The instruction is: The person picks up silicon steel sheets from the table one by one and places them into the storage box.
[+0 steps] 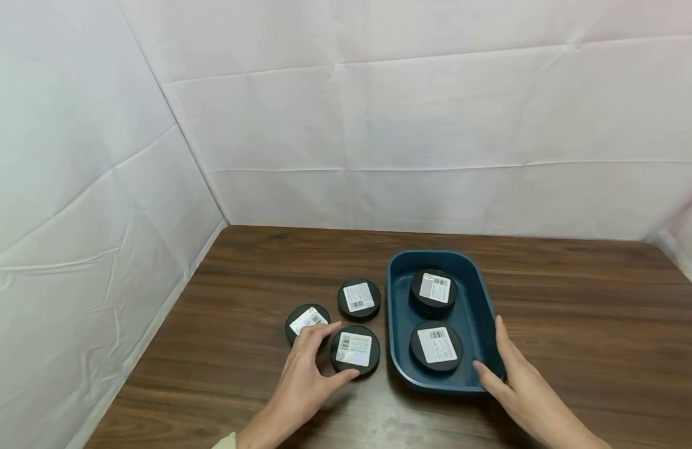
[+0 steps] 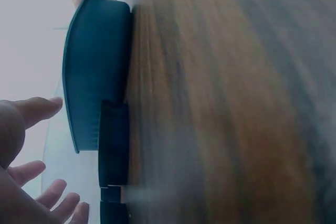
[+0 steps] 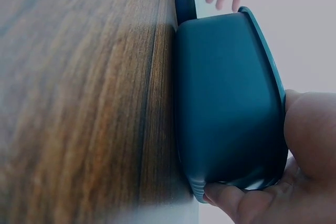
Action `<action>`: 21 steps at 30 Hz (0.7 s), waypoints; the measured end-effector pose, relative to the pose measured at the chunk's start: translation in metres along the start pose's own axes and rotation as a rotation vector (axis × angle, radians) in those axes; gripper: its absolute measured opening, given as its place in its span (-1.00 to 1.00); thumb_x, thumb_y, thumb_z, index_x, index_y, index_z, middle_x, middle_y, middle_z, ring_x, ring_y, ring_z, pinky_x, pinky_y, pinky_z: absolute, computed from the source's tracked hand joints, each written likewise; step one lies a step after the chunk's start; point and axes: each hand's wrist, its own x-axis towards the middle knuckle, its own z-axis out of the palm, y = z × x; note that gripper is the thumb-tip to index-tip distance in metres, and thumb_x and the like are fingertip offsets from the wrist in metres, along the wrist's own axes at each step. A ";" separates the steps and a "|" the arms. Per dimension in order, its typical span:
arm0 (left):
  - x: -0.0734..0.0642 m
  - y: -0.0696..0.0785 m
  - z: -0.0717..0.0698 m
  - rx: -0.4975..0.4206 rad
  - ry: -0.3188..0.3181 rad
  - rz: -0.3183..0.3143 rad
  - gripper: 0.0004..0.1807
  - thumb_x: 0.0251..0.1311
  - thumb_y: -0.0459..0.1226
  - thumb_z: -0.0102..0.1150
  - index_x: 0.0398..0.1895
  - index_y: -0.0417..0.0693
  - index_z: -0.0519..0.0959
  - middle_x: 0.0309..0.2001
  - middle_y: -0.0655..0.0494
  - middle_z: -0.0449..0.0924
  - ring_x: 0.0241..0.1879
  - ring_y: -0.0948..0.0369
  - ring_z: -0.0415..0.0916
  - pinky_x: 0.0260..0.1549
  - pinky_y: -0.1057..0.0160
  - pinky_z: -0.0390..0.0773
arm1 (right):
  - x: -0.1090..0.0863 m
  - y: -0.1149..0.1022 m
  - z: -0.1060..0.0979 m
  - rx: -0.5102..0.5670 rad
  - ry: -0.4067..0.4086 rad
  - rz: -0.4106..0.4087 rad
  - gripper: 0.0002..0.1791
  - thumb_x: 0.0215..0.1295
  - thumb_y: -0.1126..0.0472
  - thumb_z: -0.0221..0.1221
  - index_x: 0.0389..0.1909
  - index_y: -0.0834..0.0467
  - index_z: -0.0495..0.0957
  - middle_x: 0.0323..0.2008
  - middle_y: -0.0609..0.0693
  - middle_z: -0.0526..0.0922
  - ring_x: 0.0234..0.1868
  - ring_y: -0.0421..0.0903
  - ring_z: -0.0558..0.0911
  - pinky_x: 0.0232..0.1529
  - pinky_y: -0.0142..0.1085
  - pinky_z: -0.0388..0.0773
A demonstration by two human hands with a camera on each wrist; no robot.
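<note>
My left hand (image 1: pixel 302 381) hovers over a black round disc with a white barcode label (image 1: pixel 354 349), thumb and fingers spread apart. The left wrist view shows a gap between those fingers and the discs. Close by lie two similar discs, one partly behind the fingers (image 1: pixel 308 321) and one farther back (image 1: pixel 359 298). A dark blue rectangular tray (image 1: pixel 480 305) stands to their right. Inside it sit a front disc (image 1: pixel 437 346) and a back one (image 1: pixel 433 290), which looks thicker. My right hand (image 1: pixel 520 383) grips the tray's right wall near the front corner, thumb over the rim and fingers outside.
Everything stands on a dark brown wood-grain table (image 1: pixel 581 312). A creased white cloth wall (image 1: pixel 424 112) rises behind the table's back edge, and another (image 1: pixel 87 199) borders its left side.
</note>
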 end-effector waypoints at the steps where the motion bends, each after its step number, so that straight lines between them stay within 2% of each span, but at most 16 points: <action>1: 0.000 -0.001 0.000 -0.012 -0.015 -0.006 -0.19 -0.20 -0.25 0.66 0.25 0.01 0.52 0.14 0.07 0.52 0.16 0.13 0.49 0.12 0.04 0.60 | 0.000 0.000 0.000 -0.002 0.000 0.001 0.11 0.51 -0.23 0.00 0.56 0.20 -0.58 0.52 0.54 -0.16 0.45 0.55 0.09 0.29 0.44 0.25; 6: 0.001 -0.003 0.001 -0.101 -0.091 -0.043 -0.13 -0.19 -0.29 0.66 0.30 -0.06 0.47 0.20 -0.01 0.46 0.19 0.06 0.47 0.01 0.17 0.67 | 0.000 -0.001 0.000 -0.002 0.000 0.006 0.10 0.51 -0.23 0.00 0.56 0.20 -0.58 0.52 0.54 -0.17 0.46 0.55 0.08 0.30 0.44 0.24; 9: 0.002 -0.004 0.001 -0.109 -0.117 -0.044 -0.12 -0.18 -0.30 0.65 0.32 -0.09 0.44 0.23 -0.04 0.44 0.22 0.04 0.45 0.00 0.20 0.67 | 0.000 -0.002 0.000 0.004 0.002 0.000 0.10 0.51 -0.22 -0.01 0.56 0.20 -0.58 0.52 0.54 -0.17 0.46 0.55 0.08 0.30 0.44 0.23; 21: 0.006 -0.008 0.004 -0.067 -0.121 -0.070 -0.08 -0.17 -0.29 0.64 0.36 -0.14 0.42 0.32 -0.12 0.36 0.28 -0.02 0.43 0.04 0.16 0.67 | -0.001 -0.001 0.000 0.015 0.002 0.001 0.10 0.51 -0.22 0.00 0.57 0.21 -0.56 0.52 0.54 -0.17 0.46 0.55 0.08 0.31 0.45 0.21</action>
